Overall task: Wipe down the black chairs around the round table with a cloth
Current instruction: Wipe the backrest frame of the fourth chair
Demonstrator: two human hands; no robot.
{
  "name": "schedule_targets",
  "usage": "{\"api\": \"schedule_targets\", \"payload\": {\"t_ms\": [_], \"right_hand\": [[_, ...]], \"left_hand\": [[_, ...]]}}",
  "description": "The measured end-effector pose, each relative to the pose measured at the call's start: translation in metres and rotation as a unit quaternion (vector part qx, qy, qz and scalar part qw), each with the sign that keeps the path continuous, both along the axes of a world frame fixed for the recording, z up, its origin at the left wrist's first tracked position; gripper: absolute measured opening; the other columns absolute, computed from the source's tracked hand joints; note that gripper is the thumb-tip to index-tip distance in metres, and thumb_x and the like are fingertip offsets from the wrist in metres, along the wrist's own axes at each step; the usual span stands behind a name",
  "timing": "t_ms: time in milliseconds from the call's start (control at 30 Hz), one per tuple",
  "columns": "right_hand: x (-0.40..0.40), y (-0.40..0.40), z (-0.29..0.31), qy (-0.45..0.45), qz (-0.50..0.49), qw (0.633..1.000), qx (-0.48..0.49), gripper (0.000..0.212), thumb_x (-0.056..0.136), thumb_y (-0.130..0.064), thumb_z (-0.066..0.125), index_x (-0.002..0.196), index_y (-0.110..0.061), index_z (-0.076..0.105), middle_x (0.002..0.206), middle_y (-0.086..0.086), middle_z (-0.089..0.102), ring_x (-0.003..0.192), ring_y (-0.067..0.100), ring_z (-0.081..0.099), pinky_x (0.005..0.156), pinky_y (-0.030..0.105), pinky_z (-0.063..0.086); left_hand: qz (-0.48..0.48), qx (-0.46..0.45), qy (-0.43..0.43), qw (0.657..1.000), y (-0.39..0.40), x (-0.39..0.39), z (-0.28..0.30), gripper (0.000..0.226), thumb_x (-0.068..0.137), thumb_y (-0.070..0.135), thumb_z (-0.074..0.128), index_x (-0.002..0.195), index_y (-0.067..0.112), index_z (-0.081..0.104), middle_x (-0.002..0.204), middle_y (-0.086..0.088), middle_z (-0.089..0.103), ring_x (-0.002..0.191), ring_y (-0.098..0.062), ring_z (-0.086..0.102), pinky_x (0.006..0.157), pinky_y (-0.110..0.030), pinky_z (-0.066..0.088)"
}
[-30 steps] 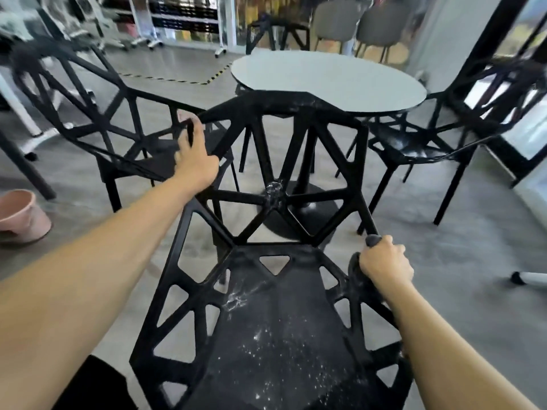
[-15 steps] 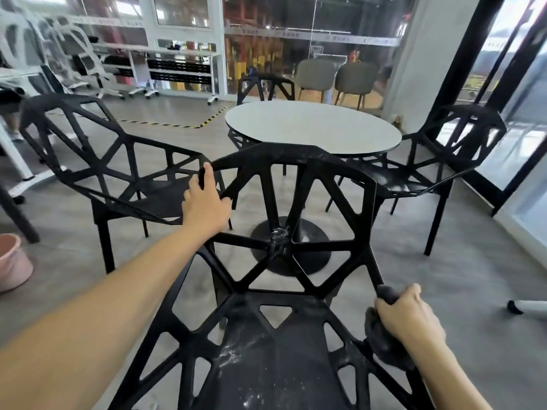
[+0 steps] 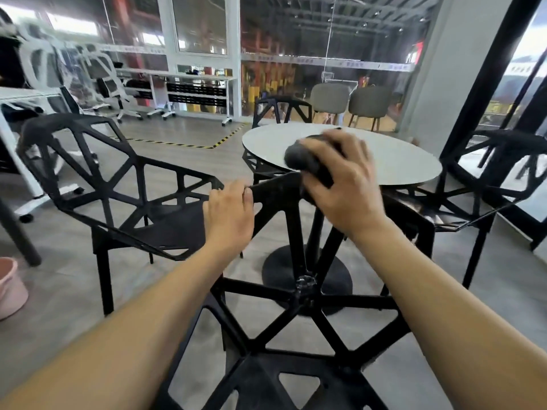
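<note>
A black lattice chair (image 3: pixel 302 294) stands right in front of me, its backrest facing the round grey table (image 3: pixel 393 164). My left hand (image 3: pixel 229 217) grips the top rail of that backrest at its left end. My right hand (image 3: pixel 340 184) holds a dark grey cloth (image 3: pixel 305 161) bunched in its fingers at the top rail, just right of the left hand. A second black chair (image 3: pixel 124 184) stands to the left, a third (image 3: pixel 485 184) to the right, and another (image 3: pixel 281 109) behind the table.
A pink bucket (image 3: pixel 10 287) sits on the floor at the far left. White office chairs (image 3: pixel 103 75) and a desk leg (image 3: pixel 17 232) stand at the left. Two grey chairs (image 3: pixel 349 102) and a glass wall lie behind the table.
My right hand lifted the cloth from the chair's lower right armrest up to the top of the backrest. The view tilted upward. My left hand stays on the top rail.
</note>
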State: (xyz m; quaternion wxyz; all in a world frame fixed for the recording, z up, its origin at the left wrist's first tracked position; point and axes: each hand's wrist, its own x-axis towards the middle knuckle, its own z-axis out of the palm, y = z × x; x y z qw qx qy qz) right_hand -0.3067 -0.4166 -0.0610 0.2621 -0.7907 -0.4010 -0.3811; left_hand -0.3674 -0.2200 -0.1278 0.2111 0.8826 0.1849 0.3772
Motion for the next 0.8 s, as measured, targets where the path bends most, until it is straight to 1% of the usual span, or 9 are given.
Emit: {"api": "schedule_targets", "payload": {"t_ms": [67, 133, 200, 267, 333, 433, 567, 667, 800], "right_hand": [[0.019, 0.024, -0.019, -0.049, -0.027, 0.989, -0.134, 0.048, 0.091, -0.052, 0.057, 0.136, -0.036, 0.058, 0.141, 0.002, 0.050, 0.126, 0.027, 0.047, 0.100, 0.043, 0.033], [0.029, 0.042, -0.036, -0.053, -0.069, 0.977, -0.193, 0.053, 0.094, -0.068, 0.041, 0.137, -0.041, 0.056, 0.146, 0.000, 0.048, 0.132, 0.026, 0.043, 0.105, 0.049, 0.030], [0.036, 0.052, -0.041, -0.054, -0.076, 0.980, -0.174, 0.054, 0.096, -0.071, 0.034, 0.132, -0.040, 0.060, 0.141, -0.001, 0.053, 0.133, 0.026, 0.043, 0.107, 0.053, 0.029], [0.043, 0.057, -0.044, -0.078, -0.067, 0.984, -0.145, 0.049, 0.098, -0.066, 0.040, 0.125, -0.035, 0.066, 0.129, 0.002, 0.060, 0.125, 0.029, 0.050, 0.103, 0.054, 0.034], [0.046, 0.059, -0.045, -0.101, -0.063, 0.984, -0.135, 0.045, 0.098, -0.062, 0.045, 0.121, -0.031, 0.068, 0.121, 0.005, 0.063, 0.115, 0.033, 0.054, 0.095, 0.052, 0.039], [0.050, 0.047, -0.047, -0.119, -0.075, 0.980, -0.141, 0.043, 0.099, -0.059, 0.044, 0.122, -0.030, 0.066, 0.118, 0.006, 0.063, 0.108, 0.034, 0.055, 0.088, 0.049, 0.041], [0.066, 0.000, -0.047, -0.060, -0.166, 0.979, -0.101, 0.042, 0.097, -0.056, 0.046, 0.123, -0.027, 0.064, 0.116, 0.007, 0.062, 0.104, 0.036, 0.056, 0.086, 0.048, 0.042], [0.067, -0.040, -0.049, 0.019, -0.218, 0.973, -0.070, 0.043, 0.097, -0.056, 0.045, 0.122, -0.024, 0.061, 0.112, 0.011, 0.061, 0.102, 0.039, 0.056, 0.083, 0.046, 0.044], [0.060, -0.093, -0.052, 0.092, -0.275, 0.957, -0.025, 0.044, 0.098, -0.057, 0.042, 0.118, -0.021, 0.057, 0.108, 0.014, 0.063, 0.100, 0.040, 0.058, 0.076, 0.044, 0.042]], "left_hand": [[0.019, 0.022, -0.018, 0.999, -0.002, 0.001, -0.003, 0.024, 0.105, 0.026, 0.039, 0.102, 0.015, 0.060, 0.100, -0.011, 0.066, 0.096, -0.037, 0.051, 0.080, -0.043, 0.034], [0.033, 0.024, -0.029, 0.999, -0.002, 0.004, -0.005, 0.024, 0.105, 0.025, 0.040, 0.106, 0.014, 0.062, 0.107, -0.012, 0.067, 0.099, -0.038, 0.051, 0.083, -0.045, 0.034], [0.047, 0.014, -0.035, 0.998, -0.001, 0.007, -0.006, 0.026, 0.105, 0.025, 0.041, 0.108, 0.013, 0.063, 0.111, -0.012, 0.067, 0.102, -0.039, 0.050, 0.085, -0.044, 0.032], [0.059, 0.012, -0.040, 0.997, -0.004, 0.011, -0.008, 0.027, 0.105, 0.026, 0.040, 0.107, 0.012, 0.063, 0.111, -0.013, 0.067, 0.101, -0.039, 0.050, 0.084, -0.044, 0.030], [0.077, 0.017, -0.048, 0.996, -0.005, 0.013, -0.012, 0.028, 0.106, 0.029, 0.040, 0.102, 0.012, 0.062, 0.106, -0.013, 0.067, 0.097, -0.039, 0.050, 0.082, -0.044, 0.029], [0.105, 0.025, -0.068, 0.992, -0.007, 0.016, -0.016, 0.030, 0.105, 0.030, 0.039, 0.091, 0.011, 0.058, 0.092, -0.015, 0.065, 0.088, -0.039, 0.050, 0.078, -0.044, 0.028], [0.116, 0.034, -0.080, 0.989, -0.008, 0.021, -0.016, 0.032, 0.106, 0.030, 0.038, 0.089, 0.011, 0.057, 0.088, -0.013, 0.063, 0.085, -0.036, 0.048, 0.077, -0.042, 0.026], [0.115, 0.028, -0.093, 0.989, -0.008, 0.019, -0.017, 0.030, 0.106, 0.029, 0.038, 0.088, 0.013, 0.055, 0.088, -0.011, 0.062, 0.082, -0.030, 0.040, 0.076, -0.038, 0.020], [0.100, 0.020, -0.094, 0.990, -0.010, 0.018, -0.017, 0.029, 0.106, 0.029, 0.037, 0.088, 0.014, 0.054, 0.085, -0.009, 0.061, 0.081, -0.024, 0.032, 0.076, -0.039, 0.023]]}}
